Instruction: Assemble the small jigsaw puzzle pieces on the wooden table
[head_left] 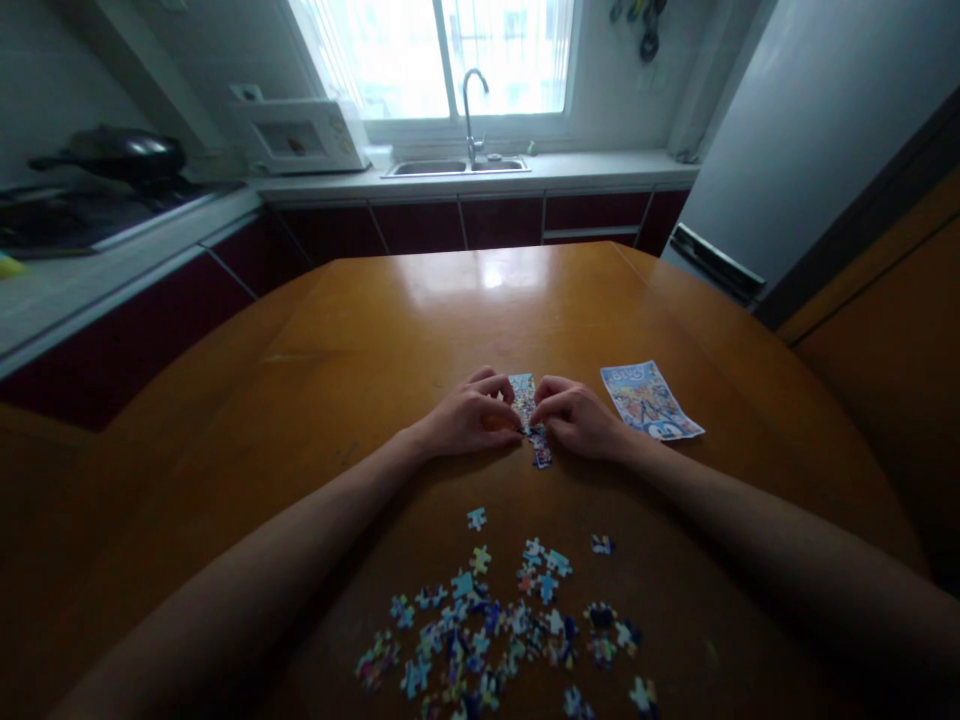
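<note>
A partly joined jigsaw puzzle [523,392] lies on the table between my two hands. My left hand [474,414] is closed, its thumb and finger pinching at a small dark puzzle piece by the near left edge. From the other side, my right hand [576,416] curls with its fingertips together on the joined puzzle pieces [541,450] that extend toward me. The fingers partly cover both spots, so the exact fit of the pieces is hidden. Closer to me spreads a heap of loose puzzle pieces [480,635], with a few lying apart from it.
A printed picture sheet [646,400] lies by my right forearm on the wooden table [450,310]. Beyond the table are a sink [431,168] with a faucet, a microwave [304,135], and a pan [124,155] on the stove. A fridge [810,130] stands at right.
</note>
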